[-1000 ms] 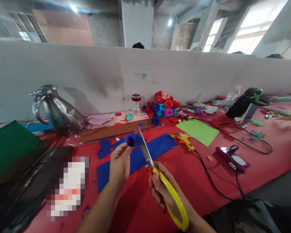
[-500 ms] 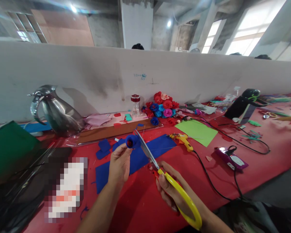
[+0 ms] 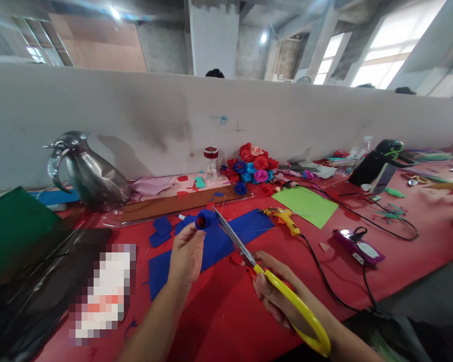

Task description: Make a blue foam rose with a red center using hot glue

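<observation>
My left hand (image 3: 185, 255) is raised over the red table (image 3: 219, 322) and pinches a small blue felt rose (image 3: 204, 219) with a red centre. My right hand (image 3: 277, 291) grips yellow-handled scissors (image 3: 266, 279). Their blades point up and left, with the tips touching the right side of the rose. A blue felt sheet (image 3: 215, 242) lies flat on the table under both hands, with smaller blue scraps (image 3: 159, 230) to its left.
A metal jug (image 3: 87, 171) stands at the back left by a white partition. A pile of felt roses (image 3: 253, 163), a glass jar (image 3: 212, 162), a green sheet (image 3: 307, 203), a yellow glue gun (image 3: 285, 217) with its black cord, and a purple device (image 3: 358, 245) lie beyond and right.
My right hand has dropped lower and to the right, tilting the scissors flatter. The blades stay against the rose, which my left hand keeps almost still.
</observation>
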A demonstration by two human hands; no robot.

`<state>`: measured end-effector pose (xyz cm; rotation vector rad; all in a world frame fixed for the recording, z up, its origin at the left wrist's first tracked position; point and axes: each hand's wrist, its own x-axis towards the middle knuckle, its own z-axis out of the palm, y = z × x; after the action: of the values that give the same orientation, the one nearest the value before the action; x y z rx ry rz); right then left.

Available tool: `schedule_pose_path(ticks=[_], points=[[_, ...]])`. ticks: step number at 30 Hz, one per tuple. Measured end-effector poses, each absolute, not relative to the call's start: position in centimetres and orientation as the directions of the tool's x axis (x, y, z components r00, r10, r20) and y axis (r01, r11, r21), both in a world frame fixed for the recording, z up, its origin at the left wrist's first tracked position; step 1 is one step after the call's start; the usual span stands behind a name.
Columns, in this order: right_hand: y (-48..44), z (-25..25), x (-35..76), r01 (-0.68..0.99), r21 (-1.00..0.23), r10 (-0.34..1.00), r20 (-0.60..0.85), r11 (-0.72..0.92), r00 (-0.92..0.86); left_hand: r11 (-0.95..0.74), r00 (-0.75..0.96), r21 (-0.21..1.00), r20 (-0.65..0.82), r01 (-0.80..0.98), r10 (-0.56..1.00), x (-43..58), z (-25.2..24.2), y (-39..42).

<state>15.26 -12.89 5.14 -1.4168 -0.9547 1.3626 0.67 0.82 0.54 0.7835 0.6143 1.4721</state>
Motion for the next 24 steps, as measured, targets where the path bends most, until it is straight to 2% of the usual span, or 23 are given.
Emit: schedule_pose_path(ticks=[9, 17, 19, 24], points=[[-13.1, 5.0, 16.7, -0.012, -0.955, 0.952, -0.297, -0.296, 0.076, -0.035, 0.065, 0.777, 0.098, -0.629, 0.993, 0.5, 0.4, 1.1], [-12.6, 5.0, 18.3, 0.108, -0.987, 0.989, -0.129, -0.12, -0.076, -0.012, 0.107, 0.772, 0.103, -0.636, 0.989, 0.5, 0.1, 1.4], [-12.8, 5.4, 18.7, 0.132, -0.983, 0.986, -0.138, -0.125, -0.094, -0.003, 0.115, 0.774, 0.098, -0.633, 0.988, 0.4, 0.1, 1.4], [-13.2, 6.0, 19.5, 0.188, -0.969, 0.987, -0.157, -0.159, 0.025, 0.032, 0.155, 0.776, 0.085, -0.63, 0.984, 0.2, 0.0, 1.5]])
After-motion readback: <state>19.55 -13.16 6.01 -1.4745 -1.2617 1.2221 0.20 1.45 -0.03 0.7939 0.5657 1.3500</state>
